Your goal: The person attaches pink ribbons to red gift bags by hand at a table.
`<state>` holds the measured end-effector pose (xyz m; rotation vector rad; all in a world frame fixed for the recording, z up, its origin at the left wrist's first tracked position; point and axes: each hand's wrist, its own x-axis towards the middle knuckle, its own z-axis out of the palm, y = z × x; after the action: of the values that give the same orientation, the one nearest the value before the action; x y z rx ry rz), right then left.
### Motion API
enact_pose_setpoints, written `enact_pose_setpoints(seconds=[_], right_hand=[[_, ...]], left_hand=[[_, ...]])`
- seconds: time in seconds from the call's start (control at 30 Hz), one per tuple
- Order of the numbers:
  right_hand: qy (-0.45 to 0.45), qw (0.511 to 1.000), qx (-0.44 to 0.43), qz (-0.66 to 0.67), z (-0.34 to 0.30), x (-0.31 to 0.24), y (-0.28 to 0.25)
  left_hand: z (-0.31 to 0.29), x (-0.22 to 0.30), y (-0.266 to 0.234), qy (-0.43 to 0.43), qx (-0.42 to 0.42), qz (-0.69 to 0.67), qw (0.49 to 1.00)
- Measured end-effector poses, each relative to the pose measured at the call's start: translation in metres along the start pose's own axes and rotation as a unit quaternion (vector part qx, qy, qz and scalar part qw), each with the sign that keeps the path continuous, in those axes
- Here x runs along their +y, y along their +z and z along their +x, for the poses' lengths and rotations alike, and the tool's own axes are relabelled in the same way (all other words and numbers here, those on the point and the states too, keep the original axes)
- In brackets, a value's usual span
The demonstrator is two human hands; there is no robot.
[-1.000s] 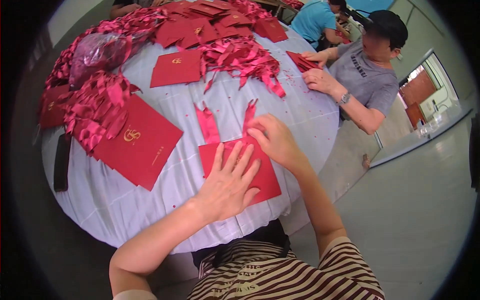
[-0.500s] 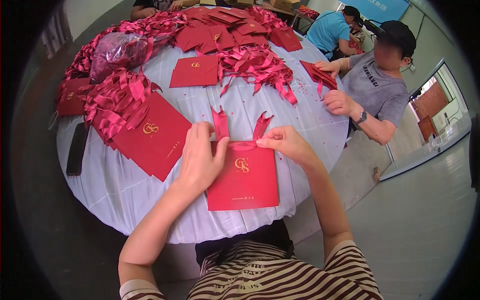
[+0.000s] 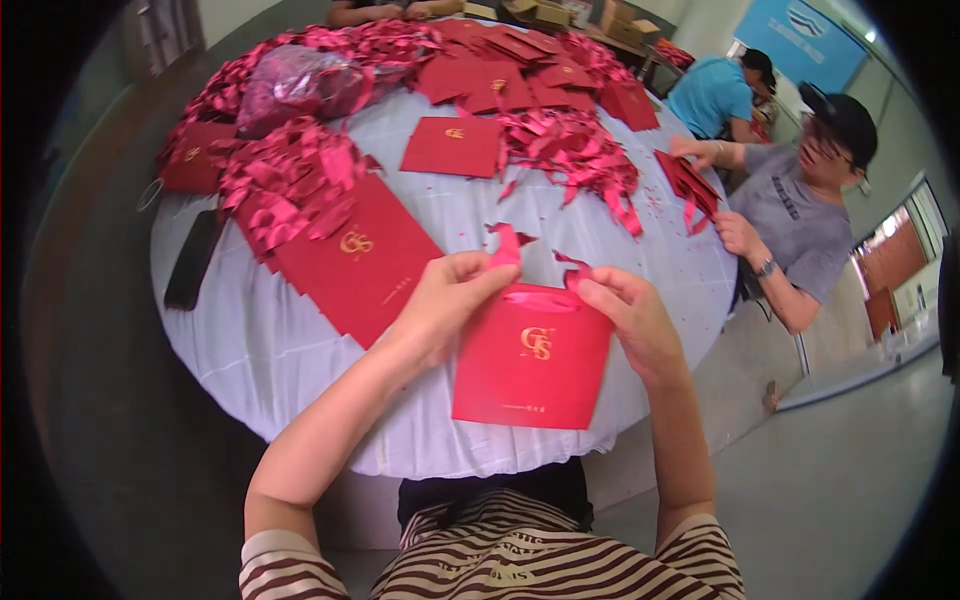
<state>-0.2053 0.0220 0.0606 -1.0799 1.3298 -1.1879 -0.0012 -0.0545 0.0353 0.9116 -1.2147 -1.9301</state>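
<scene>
- Black flat object [image 3: 192,258]: near left edge of worktop [image 3: 230,350].
- Left hand [image 3: 453,297]: pinched on ribbon's [image 3: 507,243] left end.
- Red bag [image 3: 532,375]: between hands, near front edge.
- Right hand [image 3: 637,315]: pinched on ribbon's right end.
- Open cloth [image 3: 688,290]: to right rim.

Held red bag [image 3: 535,380], one; its ribbon ends [image 3: 506,243], two; round table [image 3: 255,370], one; black oblong object [image 3: 193,258], one; wristwatch [image 3: 766,267], one.
</scene>
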Motion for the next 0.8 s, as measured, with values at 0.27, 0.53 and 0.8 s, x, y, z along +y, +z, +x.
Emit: enact_pose_setpoints(seconds=[0.27,0.53,0.8], right_hand=[[-0.198,0.98,0.01,0.017,0.013,-0.016,0.047],[-0.334,0.935,-0.082,-0.085,0.109,-0.036,0.113],[-0.232,0.924,-0.037,-0.303,0.149,0.05,0.11]], left_hand=[[-0.034,0.023,-0.01,0.308,0.14,0.128,0.932],[-0.072,0.052,-0.077,0.362,0.296,0.183,0.865],[-0.099,-0.009,-0.134,0.248,0.408,0.357,0.802]])
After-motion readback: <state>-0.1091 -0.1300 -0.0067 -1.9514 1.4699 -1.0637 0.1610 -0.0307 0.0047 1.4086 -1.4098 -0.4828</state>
